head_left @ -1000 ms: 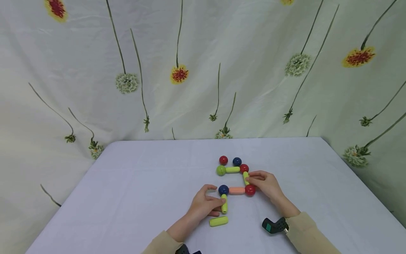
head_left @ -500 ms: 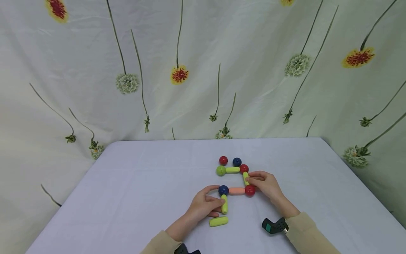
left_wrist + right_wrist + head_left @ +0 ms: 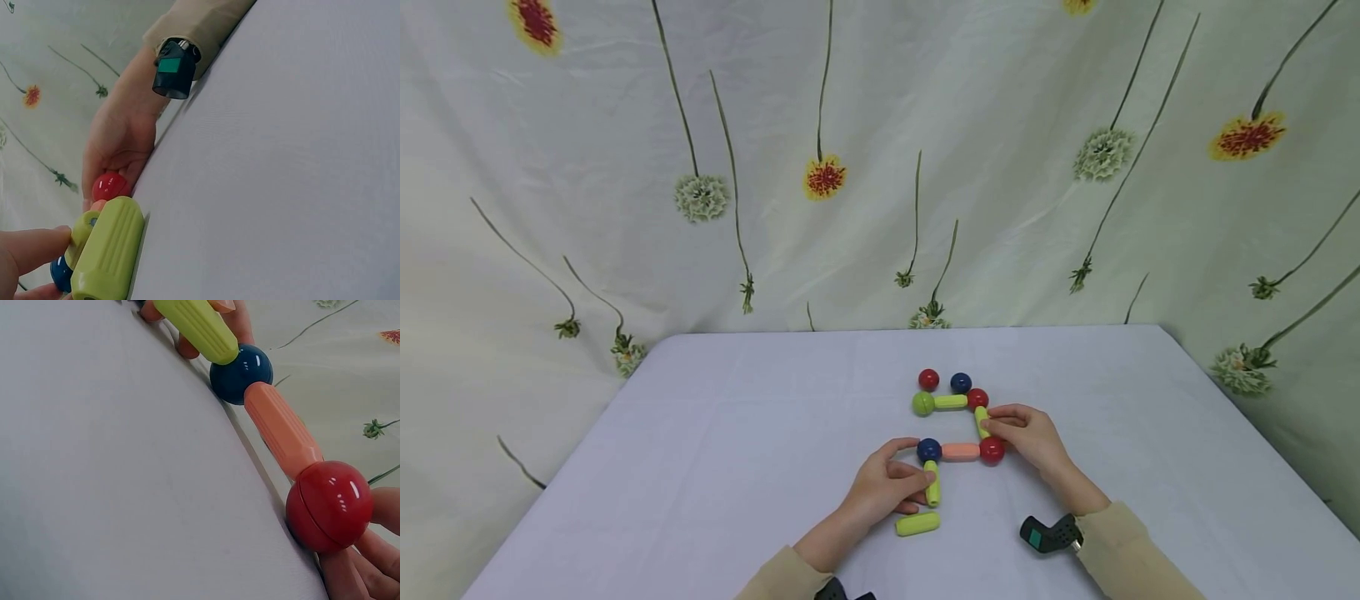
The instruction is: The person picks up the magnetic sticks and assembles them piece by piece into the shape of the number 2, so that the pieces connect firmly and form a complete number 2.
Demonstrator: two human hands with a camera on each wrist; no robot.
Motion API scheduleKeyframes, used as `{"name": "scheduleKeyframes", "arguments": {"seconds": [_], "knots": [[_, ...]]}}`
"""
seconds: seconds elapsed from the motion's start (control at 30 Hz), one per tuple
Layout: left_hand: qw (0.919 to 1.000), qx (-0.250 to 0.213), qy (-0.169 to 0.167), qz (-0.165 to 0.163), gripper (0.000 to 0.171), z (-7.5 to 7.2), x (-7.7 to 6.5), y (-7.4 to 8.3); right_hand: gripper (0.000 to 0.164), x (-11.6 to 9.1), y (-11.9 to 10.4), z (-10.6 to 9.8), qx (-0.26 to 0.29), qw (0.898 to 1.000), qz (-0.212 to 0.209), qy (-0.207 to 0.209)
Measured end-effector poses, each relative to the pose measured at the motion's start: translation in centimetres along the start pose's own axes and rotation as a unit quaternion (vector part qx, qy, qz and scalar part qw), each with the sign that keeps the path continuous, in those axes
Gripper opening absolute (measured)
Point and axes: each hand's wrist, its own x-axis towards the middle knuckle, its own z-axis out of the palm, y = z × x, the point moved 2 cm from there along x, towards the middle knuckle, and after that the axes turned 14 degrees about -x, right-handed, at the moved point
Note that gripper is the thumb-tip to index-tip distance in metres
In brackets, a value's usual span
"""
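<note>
A zigzag chain of magnetic rods and balls lies on the table. My left hand (image 3: 883,483) pinches the yellow-green rod (image 3: 932,485) below the blue ball (image 3: 928,451), its index fingertip at that ball. From this ball a salmon rod (image 3: 282,430) runs to the near red ball (image 3: 329,506). My right hand (image 3: 1030,437) pinches the yellow-green rod (image 3: 982,422) between the near red ball and the far red ball (image 3: 977,398). Another yellow-green rod (image 3: 951,402) links the far red ball to a green ball (image 3: 922,404).
A loose yellow-green rod (image 3: 917,524) lies in front of my left hand, large in the left wrist view (image 3: 112,250). Behind the chain sit a red ball (image 3: 928,380) and a blue ball (image 3: 960,382). The white-covered table (image 3: 760,400) ends at a flowered cloth (image 3: 1000,167).
My left index finger has come down against the blue ball. The rod in my left hand has shifted very slightly to the right. My right hand stays in place.
</note>
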Motion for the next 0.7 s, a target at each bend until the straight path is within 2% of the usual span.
{"name": "scheduleKeyframes", "arguments": {"seconds": [0.7], "knots": [[1.0000, -0.002, 0.000, -0.006, 0.062, 0.10, -0.25, 0.32, 0.041, 0.20, 0.28, 0.21, -0.012, 1.000, 0.007, 0.004]]}}
